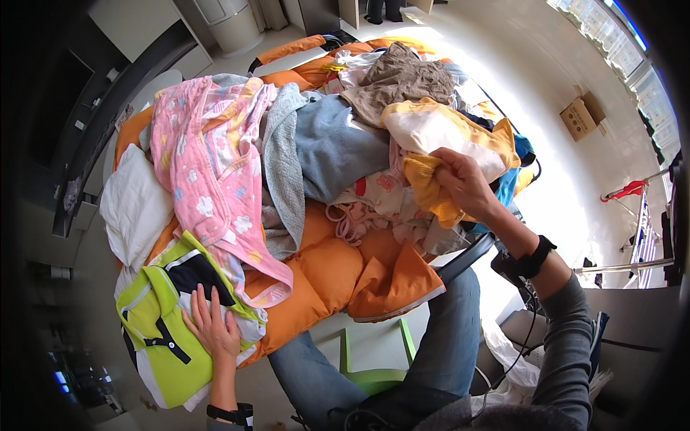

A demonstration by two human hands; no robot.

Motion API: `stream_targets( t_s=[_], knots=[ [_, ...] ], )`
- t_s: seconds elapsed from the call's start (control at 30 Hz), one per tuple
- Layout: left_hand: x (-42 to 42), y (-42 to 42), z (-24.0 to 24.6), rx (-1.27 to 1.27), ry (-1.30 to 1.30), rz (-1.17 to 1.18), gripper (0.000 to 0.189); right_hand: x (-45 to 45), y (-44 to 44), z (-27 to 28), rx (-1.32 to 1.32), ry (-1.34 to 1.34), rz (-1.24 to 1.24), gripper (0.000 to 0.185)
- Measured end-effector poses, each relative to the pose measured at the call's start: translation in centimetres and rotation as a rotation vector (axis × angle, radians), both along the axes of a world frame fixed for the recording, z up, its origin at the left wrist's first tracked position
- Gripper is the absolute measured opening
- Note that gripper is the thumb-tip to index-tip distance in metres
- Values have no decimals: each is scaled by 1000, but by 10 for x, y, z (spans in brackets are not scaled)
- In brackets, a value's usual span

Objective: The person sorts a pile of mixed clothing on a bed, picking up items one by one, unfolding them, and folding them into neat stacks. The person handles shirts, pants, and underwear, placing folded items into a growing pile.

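My right hand point(464, 183) grips the end of a yellow and white garment point(426, 126), which lies over the right side of a clothes pile. My left hand point(213, 326) lies flat, fingers spread, on a folded lime-green polo shirt point(178, 372) with navy and white panels. Above the polo shirt hangs a pink cloth point(188, 156) printed with clouds and stars. A blue-grey knit garment point(337, 151) lies mid-pile, below a crumpled brown garment point(401, 75). Light clothing with pink straps point(350, 215) lies near my right hand. Everything rests on an orange padded cover point(307, 285).
A white cloth point(135, 199) lies at the pile's left. A black padded bar point(466, 258) runs by my right forearm. Below are my knees and a green chair or stool point(372, 377). A cardboard box point(582, 116) and a metal drying rack point(641, 231) stand right. Another person's feet point(384, 13) show at the top.
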State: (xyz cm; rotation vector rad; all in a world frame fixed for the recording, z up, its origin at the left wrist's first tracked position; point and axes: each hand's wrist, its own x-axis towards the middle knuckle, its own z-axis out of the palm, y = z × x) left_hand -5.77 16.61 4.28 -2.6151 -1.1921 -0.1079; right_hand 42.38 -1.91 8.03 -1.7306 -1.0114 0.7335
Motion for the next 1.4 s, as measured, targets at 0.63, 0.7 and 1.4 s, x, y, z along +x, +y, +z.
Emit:
stream_targets(
  t_s=[0.63,0.7,1.4],
  knots=[
    [2,4,-4,-31,24,43,55,374,25,-218,335,588,-1235,24],
    [5,3,-5,-28,37,56,55,385,36,-228,362,659,-1230,29],
    [-14,8,-8,-49,151,35,52,364,90,-187,-13,850,-604,30]
  ],
)
